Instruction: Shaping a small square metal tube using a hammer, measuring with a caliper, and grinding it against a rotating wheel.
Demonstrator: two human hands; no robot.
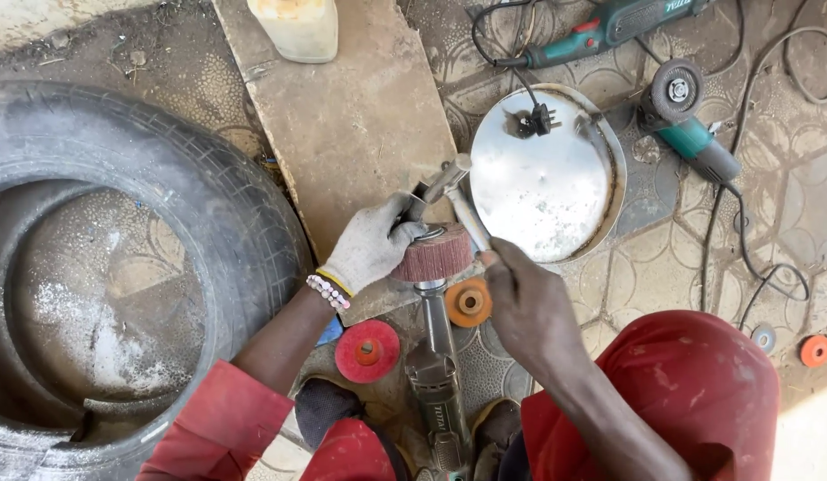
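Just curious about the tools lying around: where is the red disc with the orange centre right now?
The red disc lies on the ground low in the head view, under the gloved left hand, left of the grinder and orange disc.

Open-air metal workshop, shown by angle grinders [689, 125], worn tyre [119, 267], abrasive discs [367, 350] laid on patterned paving [645, 267].

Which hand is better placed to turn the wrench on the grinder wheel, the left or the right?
Probably the right hand: it grips the wrench handle. The gloved left hand is busy holding the flap wheel steady.
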